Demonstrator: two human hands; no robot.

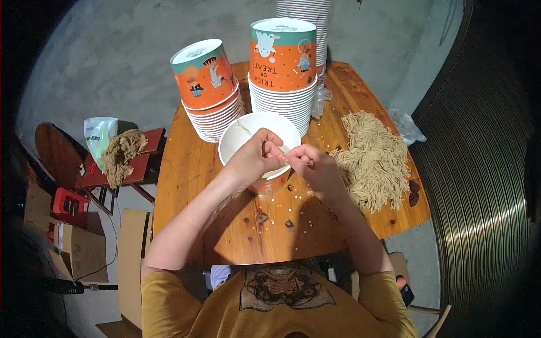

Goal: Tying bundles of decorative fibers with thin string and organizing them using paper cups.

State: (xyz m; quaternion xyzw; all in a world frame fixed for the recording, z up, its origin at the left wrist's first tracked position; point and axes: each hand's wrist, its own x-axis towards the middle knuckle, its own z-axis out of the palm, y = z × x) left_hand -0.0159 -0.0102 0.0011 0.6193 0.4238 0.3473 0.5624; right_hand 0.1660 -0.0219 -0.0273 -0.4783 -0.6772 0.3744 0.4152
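Note:
An open paper bucket [232, 138] with a white inside stands upright on the wooden table in front of me. A thin beige string [244, 129] shows against its far inner wall. My left hand [253, 156] reaches over the bucket, thumb and fingers pinched together at the near right rim. Meeting it there, my right hand [317, 168] pinches a short bit of the same beige string between the fingertips. The fingers partly hide the string and how it joins the bucket. To the right of my right hand lies a heap of beige strings [375, 163].
Behind the bucket stand two stacks of upturned orange paper buckets [205, 87] [283, 62], with a taller white stack [307, 14] farther back. Small pale dots are scattered over the wooden table [242, 236]. At left, a red bench [141, 152] carries more string [121, 155].

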